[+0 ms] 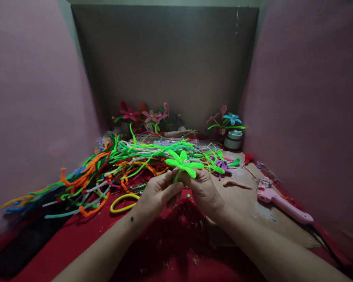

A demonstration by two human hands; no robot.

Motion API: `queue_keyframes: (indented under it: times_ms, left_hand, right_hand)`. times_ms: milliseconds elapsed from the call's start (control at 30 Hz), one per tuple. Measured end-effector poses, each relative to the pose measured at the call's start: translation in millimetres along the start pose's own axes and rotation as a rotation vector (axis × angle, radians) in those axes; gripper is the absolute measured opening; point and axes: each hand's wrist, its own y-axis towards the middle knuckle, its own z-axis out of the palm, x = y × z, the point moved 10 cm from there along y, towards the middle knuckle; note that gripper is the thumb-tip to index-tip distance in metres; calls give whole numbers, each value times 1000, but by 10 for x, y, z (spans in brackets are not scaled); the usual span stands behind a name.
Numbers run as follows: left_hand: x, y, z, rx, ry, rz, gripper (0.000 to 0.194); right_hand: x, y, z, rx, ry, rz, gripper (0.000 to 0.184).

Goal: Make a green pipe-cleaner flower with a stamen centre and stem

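Observation:
A bright green pipe-cleaner flower (182, 163) with several petals is held up in the middle, above the red cloth. My left hand (161, 190) closes on its underside, thumb and fingers pinched near the stem. From the other side my right hand (204, 190) grips the base of the flower, fingers bent just beneath the petals. The two hands meet under the flower, and their fingertips are partly hidden by it and by each other. A pale bit shows at the flower's centre, too small to name.
Loose pipe cleaners (106, 164) in many colours heap at the left and back. A pink glue gun (282, 203) lies on brown cardboard (241, 196) at right. A yellow ring (125, 203) rests left of my hands. Finished flowers (155, 116) and a lidded jar (233, 140) stand behind.

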Motion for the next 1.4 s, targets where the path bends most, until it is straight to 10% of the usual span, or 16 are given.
queue_keyframes:
  times_ms: [567,967,1200,1400]
  left_hand:
    - [-282,-121,-129,-269,406,304,14]
    - [-423,-43,-492,-173,-192,118,14]
    - [-331,-111,-263,69,-54,-14,35]
    - [-88,-83,-169,81,-383,-202,28]
  right_hand:
    - [219,-39,34,-41,-5,-136,15]
    - [580,-169,61,-43,-633,-517,11]
    - [687,-297,328,75,-877,-713,14]
    - [680,-313,375,108,-854,-679,18]
